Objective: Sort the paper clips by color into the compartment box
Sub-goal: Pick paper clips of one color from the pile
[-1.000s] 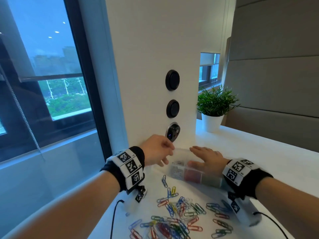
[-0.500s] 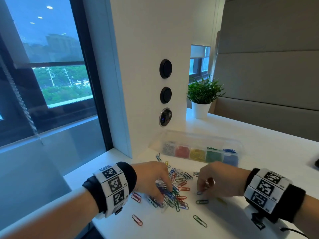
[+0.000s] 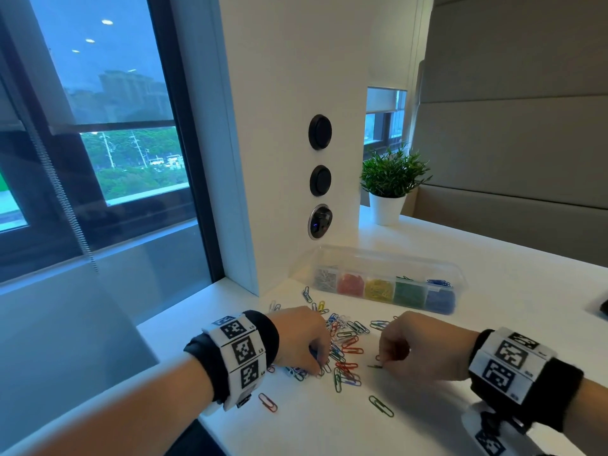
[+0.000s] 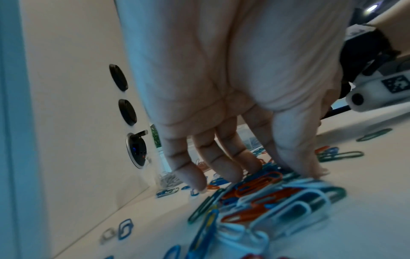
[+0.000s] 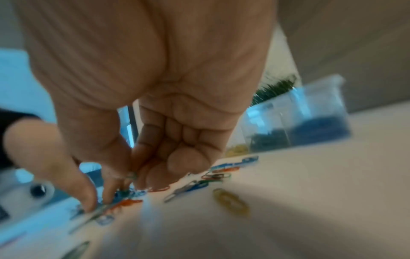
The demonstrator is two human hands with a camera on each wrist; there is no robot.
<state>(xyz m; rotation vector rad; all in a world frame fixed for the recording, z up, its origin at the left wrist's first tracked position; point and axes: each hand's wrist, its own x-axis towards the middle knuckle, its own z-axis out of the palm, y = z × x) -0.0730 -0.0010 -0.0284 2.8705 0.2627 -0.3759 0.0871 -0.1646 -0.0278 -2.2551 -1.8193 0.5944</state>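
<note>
Table [image 3: 493, 324]: white, carrying everything. Risk: its near edge runs close below the work area at 6 o'clock; a flicked clip could slide off and be lost.

Compartment box [image 3: 385, 268]: clear, long, at 12 o'clock from the hands and well apart from them. Five bays hold white, red, yellow, green, blue from left to right. Blue and green look heaped to the rim, a few clips riding on top. Risk: more dropped there may spill over a divider into the neighbouring colour or out onto the table.

Pile of clips [image 3: 342, 350]: mixed colours, overlapping, lying between the two hands. Risk: clips appear to be hooked together, so lifting one may drag a wrong colour along.

Left hand [image 3: 302, 337]: fingers curved down, tips pressing into the pile; the wrist view shows fingertips [image 4: 233, 175] on blue, orange and white clips. Whether it grips any one of them I cannot tell. Risk: raking scatters clips towards 9 o'clock.

Right hand [image 3: 424, 350]: fingers curled, thumb and forefinger pinching a green clip [image 3: 375, 366] just at table level. Wrist view is blurred. Risk: a thin edge grip; the clip could twist out in transit.

Stray green clip [image 3: 381, 406]: alone at 6 o'clock, easily overlooked.
</note>
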